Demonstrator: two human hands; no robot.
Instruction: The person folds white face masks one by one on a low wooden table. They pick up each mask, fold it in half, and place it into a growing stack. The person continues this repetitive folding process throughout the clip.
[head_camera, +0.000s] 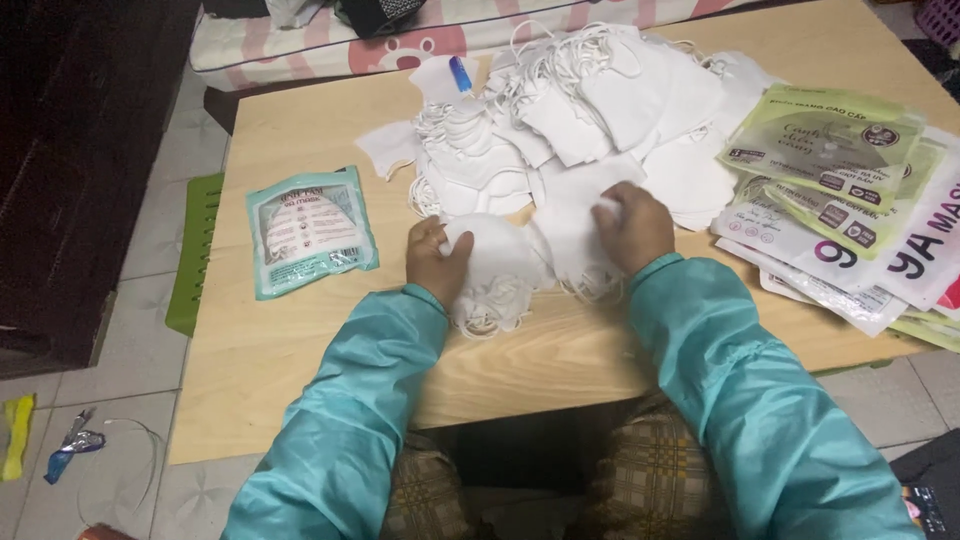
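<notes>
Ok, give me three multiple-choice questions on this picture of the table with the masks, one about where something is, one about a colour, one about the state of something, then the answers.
1. Where does the teal sealed packet lie?
A. left of the left hand
B. on the floor
C. on top of the empty bags

2. What colour are the loose masks heaped on the table?
A. blue
B. white
C. black

3. How are the empty bags by the right hand kept?
A. hanging on a hook
B. rolled up
C. flat in an overlapping stack

Answers: 1 A, the packet lies alone on bare wood left of that hand. 2 B, the whole heap is white. 3 C, they lie flat, fanned over one another.
</notes>
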